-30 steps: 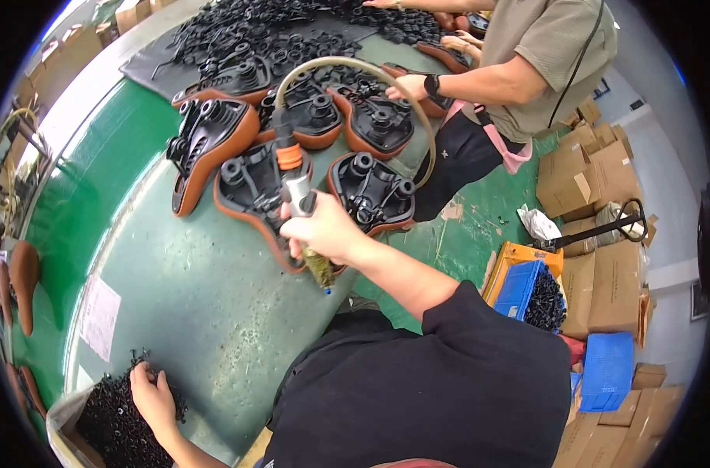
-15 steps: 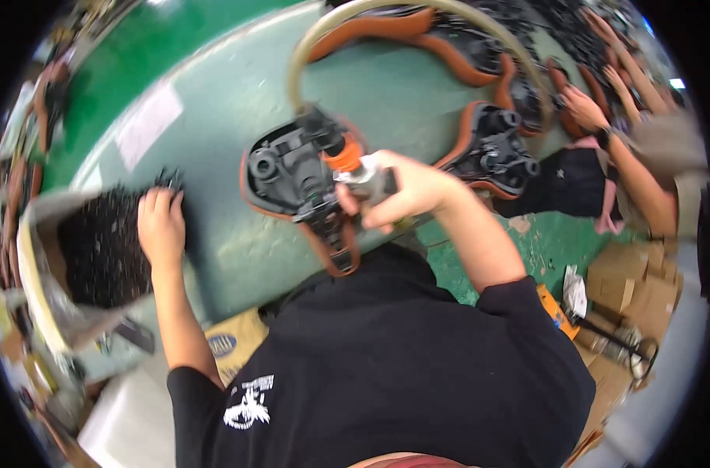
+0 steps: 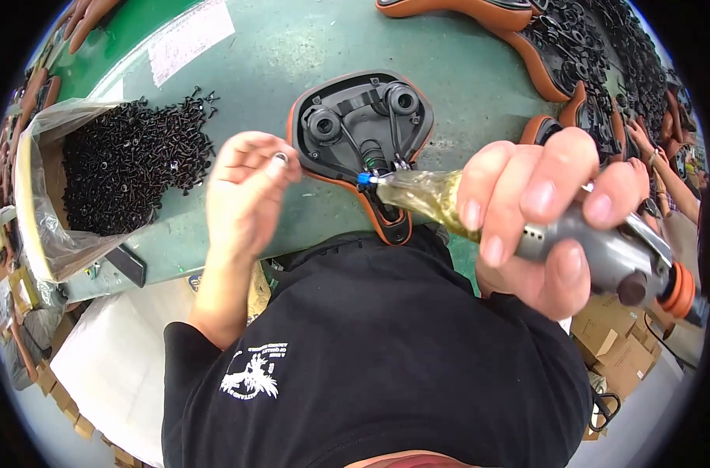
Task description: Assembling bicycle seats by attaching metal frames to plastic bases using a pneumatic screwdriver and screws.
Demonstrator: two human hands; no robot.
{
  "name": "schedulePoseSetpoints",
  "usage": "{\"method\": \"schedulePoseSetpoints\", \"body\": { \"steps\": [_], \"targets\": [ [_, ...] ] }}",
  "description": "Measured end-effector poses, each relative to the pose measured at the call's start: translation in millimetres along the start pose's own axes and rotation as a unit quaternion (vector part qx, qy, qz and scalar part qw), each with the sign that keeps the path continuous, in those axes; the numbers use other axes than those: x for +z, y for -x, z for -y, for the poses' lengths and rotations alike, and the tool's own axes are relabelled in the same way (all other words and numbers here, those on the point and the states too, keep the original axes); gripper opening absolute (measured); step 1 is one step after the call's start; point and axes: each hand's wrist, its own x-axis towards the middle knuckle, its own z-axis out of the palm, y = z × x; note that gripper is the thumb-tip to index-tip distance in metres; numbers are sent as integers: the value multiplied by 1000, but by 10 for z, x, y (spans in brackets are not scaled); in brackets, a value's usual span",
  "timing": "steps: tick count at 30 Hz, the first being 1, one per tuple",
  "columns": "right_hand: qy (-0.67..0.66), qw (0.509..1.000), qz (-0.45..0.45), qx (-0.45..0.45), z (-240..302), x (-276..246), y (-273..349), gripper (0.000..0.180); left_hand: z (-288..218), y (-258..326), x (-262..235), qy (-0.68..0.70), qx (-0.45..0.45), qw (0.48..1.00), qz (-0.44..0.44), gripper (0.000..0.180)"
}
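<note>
A bicycle saddle (image 3: 347, 148) lies upside down on the green table, its black underside and brown rim showing, nose toward me. In my right hand (image 3: 526, 203) is a grey air screwdriver (image 3: 596, 249), with yellowish film wrapped round its front end. Its blue-collared tip (image 3: 366, 179) points at the saddle's narrow middle; whether it touches cannot be made out. My left hand (image 3: 242, 191), just left of the saddle, pinches a small screw (image 3: 280, 158), of which only the round metal end shows. Left of that hand, black screws (image 3: 129, 171) fill and spill from a lined box (image 3: 33, 203).
More brown-edged saddles (image 3: 518, 58) and a heap of black parts (image 3: 573, 47) lie at the far right, where other people's hands (image 3: 643, 140) are. A white sheet (image 3: 191, 43) lies on the table at the far left. Cardboard boxes (image 3: 624, 343) stand at lower right.
My left hand has left the screw pile and moved right with a screw. The screwdriver has swung from above the saddle to its right, closer to the camera. The view has shifted.
</note>
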Motion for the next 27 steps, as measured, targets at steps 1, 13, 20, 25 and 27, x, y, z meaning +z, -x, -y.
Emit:
{"method": "schedulePoseSetpoints", "body": {
  "steps": [1,13,20,25,27],
  "targets": [
    [-16,999,32,-9,-51,10,-70,32,58,61,61,5,-9,1000,16,24],
    [-25,998,16,61,45,152,-29,36,437,197,288,12,-16,995,99,26],
    [-42,994,59,-84,-391,186,-125,44,241,140,310,90,-114,981,125,18],
    [4,990,132,-42,-205,32,-66,34,131,-175,229,-373,316,846,214,56],
    [59,992,105,-44,-223,43,-81,32,78,-282,18,-537,397,736,113,72]
  ]
}}
